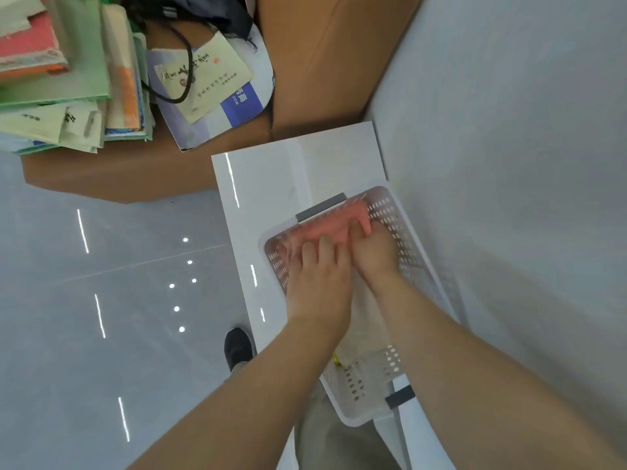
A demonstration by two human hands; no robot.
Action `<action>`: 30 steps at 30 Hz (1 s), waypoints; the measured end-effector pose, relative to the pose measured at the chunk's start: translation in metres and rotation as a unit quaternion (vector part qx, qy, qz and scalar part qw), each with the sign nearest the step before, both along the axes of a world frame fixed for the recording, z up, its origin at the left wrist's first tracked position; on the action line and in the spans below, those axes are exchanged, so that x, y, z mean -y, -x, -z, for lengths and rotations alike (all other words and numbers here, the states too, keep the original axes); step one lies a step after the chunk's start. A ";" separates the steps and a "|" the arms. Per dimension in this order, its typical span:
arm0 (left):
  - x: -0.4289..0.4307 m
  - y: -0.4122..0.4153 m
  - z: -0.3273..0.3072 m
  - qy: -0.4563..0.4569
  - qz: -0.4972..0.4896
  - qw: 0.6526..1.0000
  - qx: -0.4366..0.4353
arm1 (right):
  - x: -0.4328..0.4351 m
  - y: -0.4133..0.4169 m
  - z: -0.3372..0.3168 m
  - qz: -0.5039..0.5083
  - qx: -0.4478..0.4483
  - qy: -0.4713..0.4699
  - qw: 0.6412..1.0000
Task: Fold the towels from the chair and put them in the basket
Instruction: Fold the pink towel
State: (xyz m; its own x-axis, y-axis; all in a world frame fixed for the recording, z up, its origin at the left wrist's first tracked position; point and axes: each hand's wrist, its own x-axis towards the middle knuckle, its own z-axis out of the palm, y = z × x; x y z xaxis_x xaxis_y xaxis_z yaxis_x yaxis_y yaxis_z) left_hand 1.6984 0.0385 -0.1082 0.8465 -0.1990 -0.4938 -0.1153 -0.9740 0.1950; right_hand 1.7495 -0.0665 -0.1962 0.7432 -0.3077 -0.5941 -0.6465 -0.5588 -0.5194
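A brown box (325,62) lay beyond the basket (400,225), which stood on a white shelf (264,184) against the wall. A pink towel (336,222) lay inside the basket at its far end. The left hand (319,286) pressed the towel with straight fingers. The right hand (375,256), touching the left, curled its fingers on the towel's end. A dark shoe (237,347) stood left of the basket.

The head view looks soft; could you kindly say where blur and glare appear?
Head view: the left hand, right hand and folded pink towel in the white perforated plastic basket are motion-blurred; reflected lights glare off the glossy grey floor.
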 end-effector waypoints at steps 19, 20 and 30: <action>-0.012 -0.037 0.014 -0.163 0.171 0.971 -0.049 | 0.005 0.024 -0.015 -0.371 0.116 0.157 0.908; -0.013 -0.039 0.014 -0.148 0.166 0.973 -0.066 | 0.006 0.024 -0.013 -0.372 0.107 0.166 0.907; -0.017 -0.055 0.043 -0.107 0.084 0.980 -0.143 | 0.007 0.012 -0.001 -0.405 -0.005 0.183 0.896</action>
